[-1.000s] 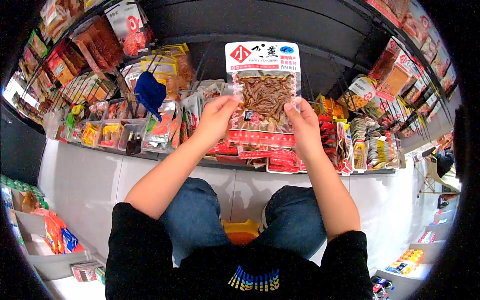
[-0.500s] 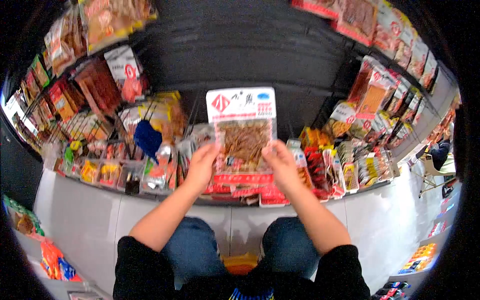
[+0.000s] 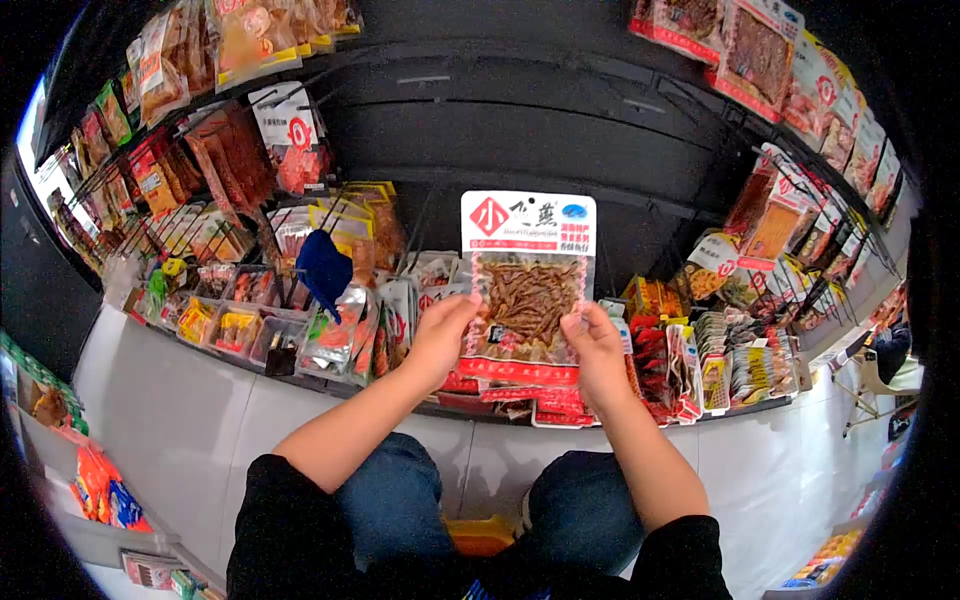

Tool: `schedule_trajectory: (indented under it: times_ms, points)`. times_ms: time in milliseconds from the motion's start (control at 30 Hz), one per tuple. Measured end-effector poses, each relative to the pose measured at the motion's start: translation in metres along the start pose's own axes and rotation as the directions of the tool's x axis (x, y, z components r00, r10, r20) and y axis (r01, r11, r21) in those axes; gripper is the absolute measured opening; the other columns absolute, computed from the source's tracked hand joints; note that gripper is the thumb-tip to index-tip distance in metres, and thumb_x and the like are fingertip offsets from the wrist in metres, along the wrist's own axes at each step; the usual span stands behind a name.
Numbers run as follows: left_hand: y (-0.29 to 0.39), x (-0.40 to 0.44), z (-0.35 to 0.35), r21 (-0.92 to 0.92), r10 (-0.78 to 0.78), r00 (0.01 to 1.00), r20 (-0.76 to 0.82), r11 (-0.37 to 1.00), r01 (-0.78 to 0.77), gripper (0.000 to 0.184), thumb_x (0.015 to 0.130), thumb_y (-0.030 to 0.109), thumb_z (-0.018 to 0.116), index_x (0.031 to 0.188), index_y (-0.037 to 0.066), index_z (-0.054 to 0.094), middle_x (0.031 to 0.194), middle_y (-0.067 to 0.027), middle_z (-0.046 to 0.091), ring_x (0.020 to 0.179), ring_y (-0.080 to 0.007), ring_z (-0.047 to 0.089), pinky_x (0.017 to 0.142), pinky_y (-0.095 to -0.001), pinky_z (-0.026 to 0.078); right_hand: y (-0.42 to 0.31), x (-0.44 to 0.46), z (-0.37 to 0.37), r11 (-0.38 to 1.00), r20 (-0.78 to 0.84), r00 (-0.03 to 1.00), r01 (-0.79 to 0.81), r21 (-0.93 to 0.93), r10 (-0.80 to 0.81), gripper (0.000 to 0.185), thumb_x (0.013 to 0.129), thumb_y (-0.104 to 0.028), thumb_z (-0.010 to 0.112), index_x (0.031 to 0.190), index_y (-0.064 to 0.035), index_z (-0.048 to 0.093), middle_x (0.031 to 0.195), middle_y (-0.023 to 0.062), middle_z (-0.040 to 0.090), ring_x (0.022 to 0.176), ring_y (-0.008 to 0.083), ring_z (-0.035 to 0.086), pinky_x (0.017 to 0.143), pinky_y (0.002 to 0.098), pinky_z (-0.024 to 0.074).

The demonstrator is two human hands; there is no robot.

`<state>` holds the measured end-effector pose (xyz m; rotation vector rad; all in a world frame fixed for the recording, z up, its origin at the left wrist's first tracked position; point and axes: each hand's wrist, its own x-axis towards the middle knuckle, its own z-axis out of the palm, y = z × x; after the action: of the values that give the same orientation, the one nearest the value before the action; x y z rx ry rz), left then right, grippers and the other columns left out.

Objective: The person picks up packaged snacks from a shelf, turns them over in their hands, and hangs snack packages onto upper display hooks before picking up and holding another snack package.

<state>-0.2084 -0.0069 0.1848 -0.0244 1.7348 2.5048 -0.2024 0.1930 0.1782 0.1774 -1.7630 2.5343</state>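
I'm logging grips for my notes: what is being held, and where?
A snack packet, gripped at its lower side edges by the left hand and right hand.

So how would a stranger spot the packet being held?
Look to the middle of the black rack. In front of it, the left hand and right hand hold a flat packet by its sides. Its white top bears a red diamond above brown contents, and unlike the hanging packets on both sides, it is held.

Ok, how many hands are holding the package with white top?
2: the left hand holds the package at its left edge, the right hand at its right edge. Fingers behind are hidden.
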Motion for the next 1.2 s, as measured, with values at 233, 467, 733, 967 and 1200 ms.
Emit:
schedule_trajectory:
  times_ms: [233,467,733,967,1200]
  points:
    - [0.003,0.001,0.000,0.229,0.097,0.994,0.047,0.968,-0.105,0.020,0.085,0.021,0.048,0.085,0.001,0.053,0.070,0.0029,0.048,0.066,-0.0041,0.041,0.060,-0.0198,0.034,-0.001,0.000,0.001,0.998,0.055,0.998,-0.007,-0.056,0.010,0.009,0.084,-0.011,0.053,0.092,-0.0062,0.051,0.074,-0.0035,0.051,0.064,0.0027,0.043,0.057,0.0178,0.0341]
    - [0.007,-0.002,0.009,0.315,0.157,0.986,-0.061,0.940,-0.130,0.027,0.086,0.031,0.048,0.093,0.006,0.052,0.067,0.0041,0.043,0.060,-0.0045,0.038,0.053,-0.0197,0.032,-0.005,-0.003,0.008,0.996,0.049,0.996,-0.066,-0.063,0.069,0.016,0.084,-0.011,0.053,0.098,-0.0036,0.051,0.078,-0.0034,0.052,0.066,0.0023,0.044,0.057,0.0179,0.0355]
    - [-0.004,0.007,0.000,0.269,0.232,0.971,0.064,0.933,-0.241,0.025,0.087,0.026,0.049,0.096,0.003,0.053,0.079,0.0026,0.050,0.072,-0.0043,0.042,0.063,-0.0190,0.035,-0.003,0.001,0.007,0.991,0.028,0.992,-0.121,0.059,0.120,0.019,0.080,-0.005,0.053,0.099,-0.0041,0.053,0.090,0.0020,0.057,0.080,0.0084,0.052,0.070,0.0219,0.0411]
    - [-0.002,0.010,0.000,0.299,0.225,0.969,0.104,0.922,-0.246,0.025,0.088,0.025,0.047,0.097,0.002,0.054,0.082,0.0019,0.052,0.076,-0.0048,0.044,0.068,-0.0206,0.037,-0.003,0.003,0.007,0.993,0.007,0.993,-0.115,0.037,0.115,0.020,0.081,-0.005,0.051,0.101,-0.0025,0.053,0.095,0.0036,0.057,0.083,0.0100,0.053,0.074,0.0232,0.0412]
    - [0.007,0.003,0.010,0.213,0.135,0.991,0.010,0.968,-0.134,0.022,0.088,0.024,0.047,0.085,0.002,0.053,0.072,0.0047,0.047,0.068,-0.0038,0.040,0.062,-0.0204,0.035,-0.006,0.003,0.008,0.985,0.039,0.988,-0.154,0.077,0.152,0.019,0.081,-0.004,0.050,0.100,-0.0019,0.052,0.095,0.0050,0.057,0.083,0.0107,0.053,0.074,0.0243,0.0421]
